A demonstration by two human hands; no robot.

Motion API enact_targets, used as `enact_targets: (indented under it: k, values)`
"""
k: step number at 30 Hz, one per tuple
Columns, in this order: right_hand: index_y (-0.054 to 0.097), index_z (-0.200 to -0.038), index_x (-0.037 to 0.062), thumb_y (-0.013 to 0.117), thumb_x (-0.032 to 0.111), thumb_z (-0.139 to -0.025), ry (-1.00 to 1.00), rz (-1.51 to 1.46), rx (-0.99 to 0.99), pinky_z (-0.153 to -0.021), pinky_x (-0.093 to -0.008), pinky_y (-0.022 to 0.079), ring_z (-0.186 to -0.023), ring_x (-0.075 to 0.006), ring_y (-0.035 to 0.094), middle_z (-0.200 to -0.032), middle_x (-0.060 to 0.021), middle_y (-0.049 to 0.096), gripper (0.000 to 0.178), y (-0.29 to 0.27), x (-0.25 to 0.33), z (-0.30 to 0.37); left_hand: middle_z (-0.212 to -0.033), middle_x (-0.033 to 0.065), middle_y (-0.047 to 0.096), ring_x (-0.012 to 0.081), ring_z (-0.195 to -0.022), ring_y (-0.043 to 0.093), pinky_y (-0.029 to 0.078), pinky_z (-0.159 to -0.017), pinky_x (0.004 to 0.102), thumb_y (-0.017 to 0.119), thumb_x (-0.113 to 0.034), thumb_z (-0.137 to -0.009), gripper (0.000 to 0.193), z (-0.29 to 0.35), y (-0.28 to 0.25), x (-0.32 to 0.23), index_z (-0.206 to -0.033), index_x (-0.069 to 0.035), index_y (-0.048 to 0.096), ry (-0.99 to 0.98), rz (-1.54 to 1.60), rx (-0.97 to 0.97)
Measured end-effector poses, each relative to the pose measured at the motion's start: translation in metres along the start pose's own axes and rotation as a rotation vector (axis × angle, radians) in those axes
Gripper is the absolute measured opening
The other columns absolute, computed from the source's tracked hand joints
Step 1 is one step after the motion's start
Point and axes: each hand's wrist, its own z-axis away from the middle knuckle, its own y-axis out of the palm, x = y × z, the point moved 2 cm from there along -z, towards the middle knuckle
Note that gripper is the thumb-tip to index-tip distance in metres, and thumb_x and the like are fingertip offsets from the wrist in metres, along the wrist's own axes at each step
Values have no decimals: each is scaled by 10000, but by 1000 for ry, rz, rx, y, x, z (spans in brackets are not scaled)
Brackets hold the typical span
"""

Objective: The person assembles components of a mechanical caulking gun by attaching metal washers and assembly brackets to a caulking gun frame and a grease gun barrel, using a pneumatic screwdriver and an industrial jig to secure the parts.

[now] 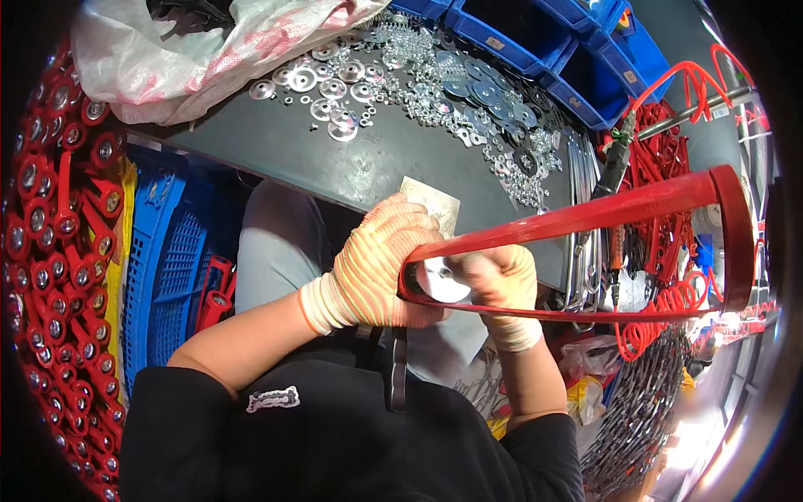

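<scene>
A long red metal frame (577,219) reaches from my hands out to the right, with two side arms and a wide curved far end. My left hand (376,266), in a striped knit glove, is closed around its near end. A shiny silver disc (445,283) with a small centre hole sits within that end. Close against the disc's right side is my gloved right hand (508,283), fingers curled, thumb smeared by motion. Whether it pinches a small part is hidden. Just beyond the left hand lies a pale flat plate (431,201) at the table edge.
Loose silver washers (343,88), nuts and discs cover the dark table (284,142). Blue bins (510,38) line the back; a white sack (192,67) lies back left. Many red parts (63,217) and a blue crate (155,259) stand left. A red coiled hose (652,322) hangs right.
</scene>
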Motion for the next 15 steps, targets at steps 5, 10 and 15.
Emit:
enact_targets:
  k: [5, 10, 15]
  values:
    - [469, -1232, 27, 606, 129, -901, -59, 22, -20, -711, -237, 453, -754, -65, 517, -846, -27, 586, 372, 23, 13, 1, -977, 114, 600, 338, -948, 577, 409, -953, 470, 829, -325, -473, 634, -7, -1, -2, -996, -44, 605, -13, 32, 57]
    - [421, -1295, 45, 570, 55, -865, -7, 137, 97, -667, -225, 429, -698, -60, 469, -765, 2, 517, 456, 20, 28, -11, -991, 132, 595, 347, -968, 571, 406, -951, 482, 851, -307, -438, 680, -5, -1, 0, -1009, -42, 593, -37, -32, 64]
    - [354, -1379, 8, 727, 106, -788, -207, 606, 93, -759, -264, 484, -818, -101, 577, -943, -61, 612, 706, 9, 18, -22, -995, 124, 592, 349, -957, 566, 412, -948, 462, 839, -360, -506, 713, -10, -2, 2, -1095, -40, 593, -81, 70, 164]
